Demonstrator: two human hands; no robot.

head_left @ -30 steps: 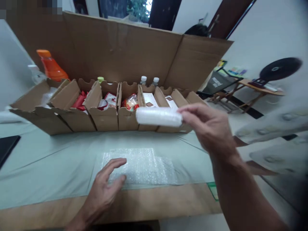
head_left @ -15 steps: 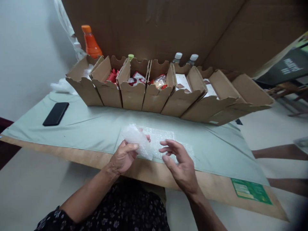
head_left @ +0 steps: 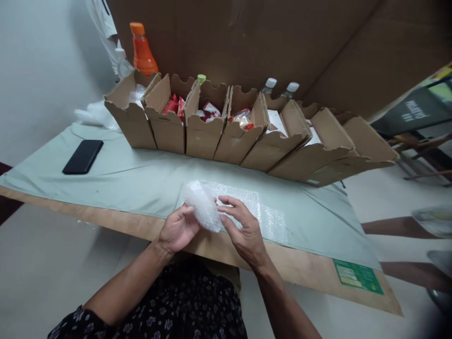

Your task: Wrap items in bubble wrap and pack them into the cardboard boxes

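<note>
Above the near edge of the table, a rolled bundle of bubble wrap is held in my left hand, the thumb over its near left side. Whatever may be inside the wrap is hidden. My right hand is at the bundle's right side, fingers spread and curved toward it; whether the fingertips touch it I cannot tell. Under and behind my hands, flat bubble wrap sheets lie on the pale green cloth.
A row of open cardboard bins with packets and white boxes lines the back. Behind them stand an orange bottle and clear bottles. A black phone lies at left. Another person's legs show at right.
My right hand has moved left, up to the bubble wrap bundle. The left thumb has shifted toward the bundle's left edge. The view has tilted slightly.
</note>
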